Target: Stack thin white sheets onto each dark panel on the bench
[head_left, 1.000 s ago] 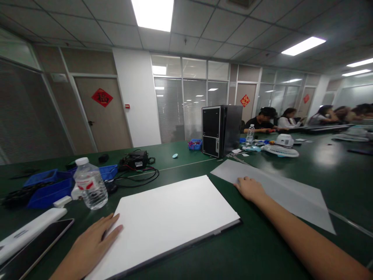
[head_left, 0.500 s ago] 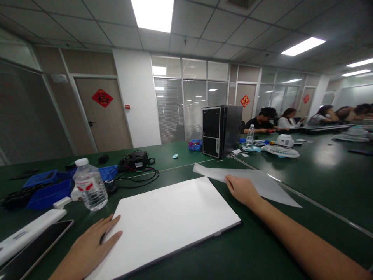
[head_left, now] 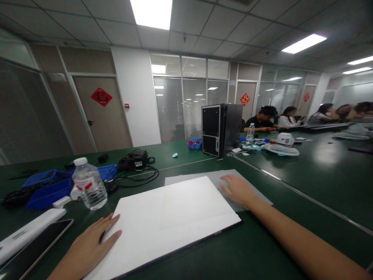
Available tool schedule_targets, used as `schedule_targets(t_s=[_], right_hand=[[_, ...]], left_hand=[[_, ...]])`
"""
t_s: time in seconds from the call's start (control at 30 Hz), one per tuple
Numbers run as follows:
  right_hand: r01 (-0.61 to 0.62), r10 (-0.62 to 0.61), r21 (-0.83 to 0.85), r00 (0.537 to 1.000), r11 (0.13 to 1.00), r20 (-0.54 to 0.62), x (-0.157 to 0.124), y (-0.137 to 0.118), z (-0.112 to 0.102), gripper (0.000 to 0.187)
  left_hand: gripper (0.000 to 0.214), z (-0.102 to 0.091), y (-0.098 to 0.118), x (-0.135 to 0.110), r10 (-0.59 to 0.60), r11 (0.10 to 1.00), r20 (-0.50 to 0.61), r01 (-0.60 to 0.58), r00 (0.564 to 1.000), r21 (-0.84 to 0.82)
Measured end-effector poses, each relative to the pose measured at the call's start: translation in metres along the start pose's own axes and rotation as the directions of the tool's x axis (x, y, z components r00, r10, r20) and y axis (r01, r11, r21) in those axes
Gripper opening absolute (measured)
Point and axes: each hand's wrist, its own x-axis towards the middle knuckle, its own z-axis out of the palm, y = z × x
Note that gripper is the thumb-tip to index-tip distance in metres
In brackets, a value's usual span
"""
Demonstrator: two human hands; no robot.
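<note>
A large white sheet [head_left: 140, 229] lies on the table, with a dark edge showing beneath its front side. My left hand [head_left: 90, 243] rests at its left edge, fingers spread and thumb on the white surface. Beyond its far right corner shows a thin greyish translucent sheet [head_left: 250, 188]. A faint outline of that sheet crosses the white area; I cannot tell whether it lies over or under the white sheet. My right hand [head_left: 237, 189] is on the translucent sheet, fingers stretched out and slightly blurred, gripping nothing visible.
Left of the sheets stand a water bottle [head_left: 89, 186], blue trays [head_left: 49, 194], a white long device [head_left: 29, 233] and a dark-screened phone or tablet [head_left: 37, 249]. A power adapter with cables [head_left: 136, 160] and a black computer tower [head_left: 221, 130] sit farther back. People sit at the far right.
The translucent sheet has shifted left, partly across the white sheet's area. My right hand has loosened from its pinch on that sheet and its fingers are extended. My left hand stays put.
</note>
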Motion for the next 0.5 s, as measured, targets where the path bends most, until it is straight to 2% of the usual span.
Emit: schedule_targets(t_s=[0.07,0.17,0.4,0.5], right_hand=[[-0.061,0.061,0.005,0.998,0.998,0.014,0.000,0.014,0.003,0.057],[-0.040,0.036,0.056,0.997,0.998,0.071,-0.002,0.019,0.004,0.053],[0.168,-0.188,0.159,0.975,0.973,0.116,-0.003,-0.019,-0.003,0.047],[0.183,-0.195,0.128,0.977,0.975,0.086,-0.002,-0.027,-0.004,0.046]], left_hand=[[0.070,0.000,0.000,0.000,-0.001,1.000,0.001,0.001,1.000,-0.002],[0.070,-0.001,0.001,0.000,-0.008,1.000,-0.001,0.008,1.000,-0.003],[0.072,-0.008,0.008,-0.005,-0.027,1.000,0.020,0.027,0.999,-0.004],[0.073,-0.011,0.012,-0.005,-0.034,0.999,0.029,0.035,0.999,-0.010]])
